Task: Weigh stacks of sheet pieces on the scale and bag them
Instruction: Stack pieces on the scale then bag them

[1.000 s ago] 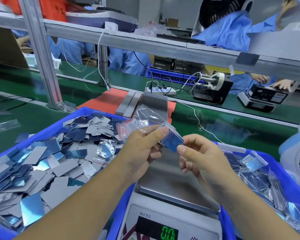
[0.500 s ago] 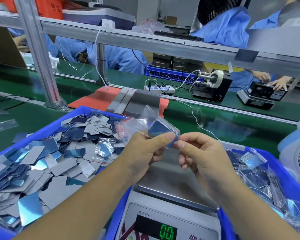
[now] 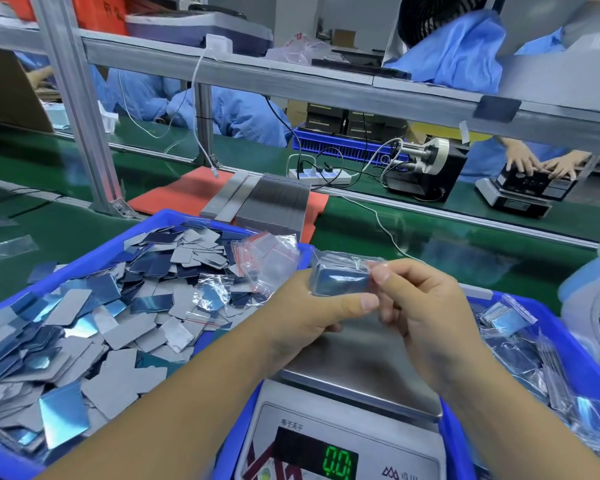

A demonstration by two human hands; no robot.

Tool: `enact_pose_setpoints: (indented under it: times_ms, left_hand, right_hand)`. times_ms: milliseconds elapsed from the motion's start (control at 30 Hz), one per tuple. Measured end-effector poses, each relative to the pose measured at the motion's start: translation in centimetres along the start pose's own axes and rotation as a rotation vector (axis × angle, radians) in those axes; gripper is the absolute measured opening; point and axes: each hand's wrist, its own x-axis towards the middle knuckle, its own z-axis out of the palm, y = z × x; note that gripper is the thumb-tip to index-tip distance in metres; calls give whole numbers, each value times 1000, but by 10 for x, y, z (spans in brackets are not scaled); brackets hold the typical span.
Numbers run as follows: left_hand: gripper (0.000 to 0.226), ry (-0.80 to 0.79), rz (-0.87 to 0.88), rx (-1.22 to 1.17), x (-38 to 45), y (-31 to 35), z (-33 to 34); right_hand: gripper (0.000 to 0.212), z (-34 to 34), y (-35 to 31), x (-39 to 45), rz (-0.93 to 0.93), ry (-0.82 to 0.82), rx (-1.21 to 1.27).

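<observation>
Since half a second ago the small bag (image 3: 340, 277) has tipped from upright to lying on its side between the hands, and the blue stack now sits fully inside it, where a second ago it was only part way in.

The left hand (image 3: 312, 306) holds the bag from below with its thumb laid along the near edge; the right hand (image 3: 426, 313) pinches the bag's right end between thumb and forefinger, seemingly at the opening. Both grips are narrow and closed on the bag, which hangs in the middle of the frame above the scale (image 3: 357, 379) and does not touch it. The pan is bare and the green display (image 3: 340, 465) reads zero.

As a judgement, this portion is weighed and bagged and only the sealing is left before it joins the filled bags in the right bin (image 3: 582, 365), at the lower right. Much is left: the left bin (image 3: 146, 237), across the lower left, is heaped with loose sheet pieces (image 3: 94, 334).

The pieces are thin, flat rectangles, matt grey on one face and mirror-bright blue on the other. The bag is clear, crinkled film, and the spare bags (image 3: 267, 258) lying on the heap show red strips. The pan is brushed metal, the bins smooth blue plastic, and the table (image 3: 465, 244) is glossy green.
</observation>
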Motion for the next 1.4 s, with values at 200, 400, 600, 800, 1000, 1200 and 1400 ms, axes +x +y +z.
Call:
enact_pose_setpoints:
  times_ms: [200,400,600,800,1000,1200,1400]
  left_hand:
    - [27,88,68,0,2,1,-4]
    - [17,98,69,41,5,-1,-5]
    - [20,242,77,198,8,-6,-6]
    - [8,263,47,108,9,-6,-9]
    - [17,244,5,53,8,-2,-14]
    - [22,222,31,123,7,-1,-20]
    - [24,215,23,107,8,-1,-22]
  right_hand:
    - [21,-7,-2,3,-236,-23,-346]
    - [35,-14,2,7,-204,-40,-289]
    - [27,-13,5,5,-258,-103,-357]
    - [19,-21,5,11,-135,-137,-303]
    - [26,-24,9,14,-123,-106,-253]
    - [26,-26,9,15,-124,-111,-217]
    - [30,-28,9,14,-107,-177,-218]
